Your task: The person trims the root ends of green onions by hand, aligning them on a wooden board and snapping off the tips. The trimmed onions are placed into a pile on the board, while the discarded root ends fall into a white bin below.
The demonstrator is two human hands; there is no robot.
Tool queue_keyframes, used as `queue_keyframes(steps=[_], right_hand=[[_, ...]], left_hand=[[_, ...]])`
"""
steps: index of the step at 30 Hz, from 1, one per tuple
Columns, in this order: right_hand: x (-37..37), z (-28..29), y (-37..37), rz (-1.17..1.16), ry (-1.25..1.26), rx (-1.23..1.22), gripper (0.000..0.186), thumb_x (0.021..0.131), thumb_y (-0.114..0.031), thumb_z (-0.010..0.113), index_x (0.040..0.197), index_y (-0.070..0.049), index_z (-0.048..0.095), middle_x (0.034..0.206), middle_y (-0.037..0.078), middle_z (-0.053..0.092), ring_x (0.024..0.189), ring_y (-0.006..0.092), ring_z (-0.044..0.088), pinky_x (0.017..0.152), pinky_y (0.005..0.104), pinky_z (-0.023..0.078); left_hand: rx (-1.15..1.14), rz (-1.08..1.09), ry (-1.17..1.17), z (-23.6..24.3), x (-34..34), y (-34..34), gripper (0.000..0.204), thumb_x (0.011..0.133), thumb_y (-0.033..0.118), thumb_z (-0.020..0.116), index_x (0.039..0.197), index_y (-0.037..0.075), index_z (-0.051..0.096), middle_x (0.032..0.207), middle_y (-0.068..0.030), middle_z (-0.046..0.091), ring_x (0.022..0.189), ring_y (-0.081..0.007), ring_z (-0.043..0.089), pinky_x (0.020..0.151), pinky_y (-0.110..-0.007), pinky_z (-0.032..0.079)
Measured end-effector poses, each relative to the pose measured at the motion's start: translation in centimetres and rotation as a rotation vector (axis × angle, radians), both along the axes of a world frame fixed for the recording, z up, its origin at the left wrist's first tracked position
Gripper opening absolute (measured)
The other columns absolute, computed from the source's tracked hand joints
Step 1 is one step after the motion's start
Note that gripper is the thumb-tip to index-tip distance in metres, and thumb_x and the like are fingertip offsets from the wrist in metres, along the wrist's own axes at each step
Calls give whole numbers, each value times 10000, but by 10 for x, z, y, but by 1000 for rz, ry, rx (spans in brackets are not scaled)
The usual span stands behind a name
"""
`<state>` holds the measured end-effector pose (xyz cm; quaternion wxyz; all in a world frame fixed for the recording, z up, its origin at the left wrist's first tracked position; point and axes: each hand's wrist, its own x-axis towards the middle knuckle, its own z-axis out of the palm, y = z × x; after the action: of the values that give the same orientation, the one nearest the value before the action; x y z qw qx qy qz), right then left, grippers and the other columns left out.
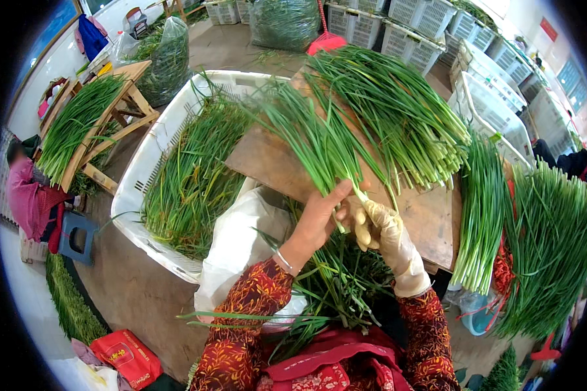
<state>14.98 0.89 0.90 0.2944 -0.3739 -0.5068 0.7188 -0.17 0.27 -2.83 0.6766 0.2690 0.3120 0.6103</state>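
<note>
the bare left hand (316,218) has its thumb and fingers closed around a small bunch of long, thin green stalks (316,153). it holds them near their pale lower ends, probably so that these ends are free for the other hand, while the leaves spread over the brown wooden bench (430,221). the right hand in a cream rubber glove (381,225) has bent fingers at the pale ends; whether they grip a stalk, i cannot tell. on the bench, a thick heap of similar green stalks (388,117) lies with stem ends toward the person, perhaps for easy reach. the white plastic crate with slotted walls (135,186), full of loose leaves (195,176), stands at the left. the bunch lies beyond the left fingers, pointing forward and left, its lower ends between both hands.
</note>
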Motion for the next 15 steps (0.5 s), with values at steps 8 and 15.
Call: queue_keyframes(steps=[8,15], right_hand=[[-1,10,7,-277,-346,422,333,862,-335,512,957,-24,583,750,58,577,641,152,544,606,275,445],[-16,2,37,-361,-262,637,136,791,-146,617,868,-33,619,780,52,572,668,152,543,635,262,438]], left_hand=[[-64,-97,82,13,-1,-3,243,848,230,567,957,13,569,686,21,538,534,-49,440,416,-207,369],[12,-13,260,9,3,-4,185,851,205,547,945,50,509,702,9,514,565,-68,497,425,-200,395]])
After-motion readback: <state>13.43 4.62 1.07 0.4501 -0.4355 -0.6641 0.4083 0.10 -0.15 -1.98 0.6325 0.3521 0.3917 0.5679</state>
